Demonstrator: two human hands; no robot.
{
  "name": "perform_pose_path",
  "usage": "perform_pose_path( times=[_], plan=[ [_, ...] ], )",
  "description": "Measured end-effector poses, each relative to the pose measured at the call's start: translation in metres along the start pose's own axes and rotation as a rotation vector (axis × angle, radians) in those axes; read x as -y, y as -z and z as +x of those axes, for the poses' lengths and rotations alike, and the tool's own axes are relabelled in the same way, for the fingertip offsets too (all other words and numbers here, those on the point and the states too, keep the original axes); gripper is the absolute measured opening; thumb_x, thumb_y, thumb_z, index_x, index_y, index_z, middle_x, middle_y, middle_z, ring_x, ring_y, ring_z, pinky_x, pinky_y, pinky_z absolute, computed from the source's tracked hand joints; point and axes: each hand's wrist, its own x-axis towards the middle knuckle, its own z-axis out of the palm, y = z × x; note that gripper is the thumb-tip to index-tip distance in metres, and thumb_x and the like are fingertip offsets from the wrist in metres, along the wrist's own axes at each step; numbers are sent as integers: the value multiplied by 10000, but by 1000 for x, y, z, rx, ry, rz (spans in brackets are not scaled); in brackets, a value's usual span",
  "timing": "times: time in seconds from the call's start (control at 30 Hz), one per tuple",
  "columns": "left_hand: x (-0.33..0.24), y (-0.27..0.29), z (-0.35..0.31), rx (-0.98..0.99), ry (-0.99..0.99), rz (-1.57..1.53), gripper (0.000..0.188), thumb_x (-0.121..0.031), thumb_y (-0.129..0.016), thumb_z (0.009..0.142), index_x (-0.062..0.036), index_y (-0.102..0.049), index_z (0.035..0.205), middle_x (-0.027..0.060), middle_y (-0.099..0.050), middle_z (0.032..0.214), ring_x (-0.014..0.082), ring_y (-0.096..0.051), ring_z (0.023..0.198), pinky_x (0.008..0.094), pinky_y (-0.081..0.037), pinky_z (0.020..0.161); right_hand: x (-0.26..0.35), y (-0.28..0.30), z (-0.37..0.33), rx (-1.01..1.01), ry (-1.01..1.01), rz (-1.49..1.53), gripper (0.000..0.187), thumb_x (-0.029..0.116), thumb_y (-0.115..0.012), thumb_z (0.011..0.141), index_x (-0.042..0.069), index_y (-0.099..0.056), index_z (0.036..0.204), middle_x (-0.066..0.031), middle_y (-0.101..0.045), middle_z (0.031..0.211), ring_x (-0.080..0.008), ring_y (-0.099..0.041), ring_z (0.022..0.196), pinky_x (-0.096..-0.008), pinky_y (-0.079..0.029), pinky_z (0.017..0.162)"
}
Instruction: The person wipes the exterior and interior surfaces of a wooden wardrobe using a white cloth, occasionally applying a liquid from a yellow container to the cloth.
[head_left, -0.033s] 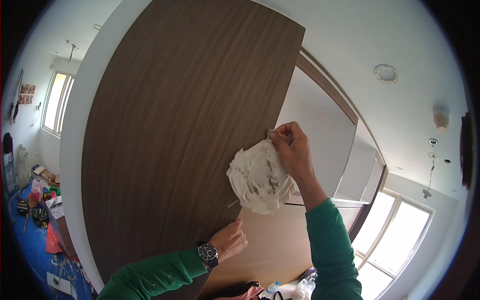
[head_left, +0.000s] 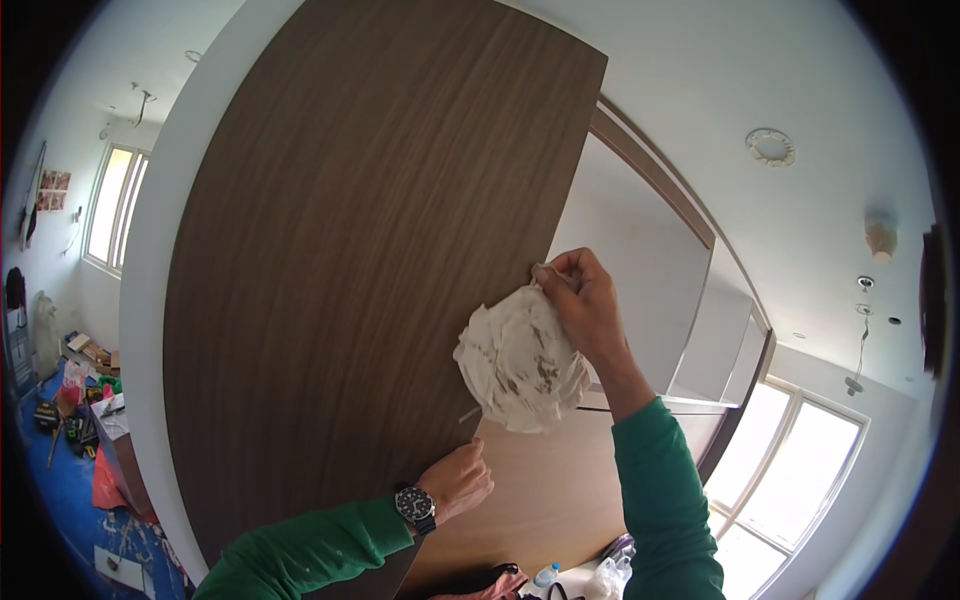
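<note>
A tall dark wood-grain cabinet door (head_left: 370, 230) fills the middle of the view, standing open. My left hand (head_left: 458, 484), with a black watch (head_left: 415, 506) on its wrist, is closed at the door's right edge, low down; its fingertips are partly hidden there. Higher up on the same edge, my right hand (head_left: 590, 305) pinches the top of a crumpled white cloth (head_left: 525, 360). Brown smudges mark the cloth, which hangs spread below the fingers and overlaps the door's edge. Green sleeves cover both forearms.
Behind the door are white cabinet compartments (head_left: 630, 250) and a lighter wood panel (head_left: 545, 480). Below lie a water bottle (head_left: 546, 575) and a plastic bag (head_left: 608, 578). Tools (head_left: 75, 430) and debris litter the blue floor at left. A bright window (head_left: 790, 470) stands at right.
The right hand and the white cloth have shifted very slightly downward. The left hand stays at the door's edge.
</note>
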Motion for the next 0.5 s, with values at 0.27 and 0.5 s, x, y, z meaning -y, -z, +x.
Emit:
perform_pose_path(
  times=[0.27, 0.5],
  plan=[
    [-2, -6, 2, 16, 2, -17, 276, -201, -644, 821, -191, -685, 548, 20, -627, 514, 166, -574, 499, 343, -428, 863, 11, 37, 2, 339, -279, 513, 159, 150, -658, 943, 4, -653, 1003, -20, -643, 889, -79, -555, 838, -263, -466, 765],
    [-3, 7, 4, 75, -2, -18, 278, -197, -644, 825, -188, -691, 551, 25, -633, 518, 163, -583, 503, 350, -434, 867, 23, 32, 32, 221, 95, 145, 256, 32, -720, 844, 25, -655, 1091, -40, -648, 970, -140, -606, 941, -288, -484, 873]
  ],
)
